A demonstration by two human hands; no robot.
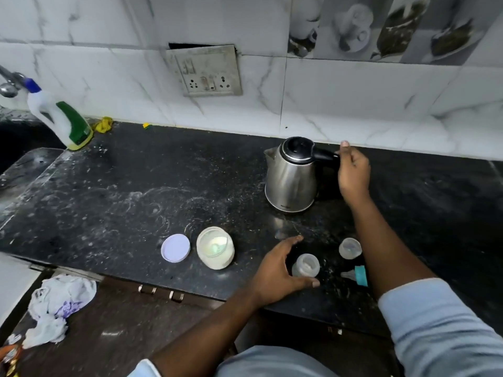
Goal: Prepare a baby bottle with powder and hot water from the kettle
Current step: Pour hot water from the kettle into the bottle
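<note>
My left hand (275, 270) cups wide beside the baby bottle (306, 265), holding nothing; my right hand (353, 172) covers the kettle (291, 175) handle, so I cannot tell its grip.

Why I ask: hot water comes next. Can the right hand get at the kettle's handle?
Probably yes: the right hand is already at the black handle of the kettle, with nothing between them.
</note>
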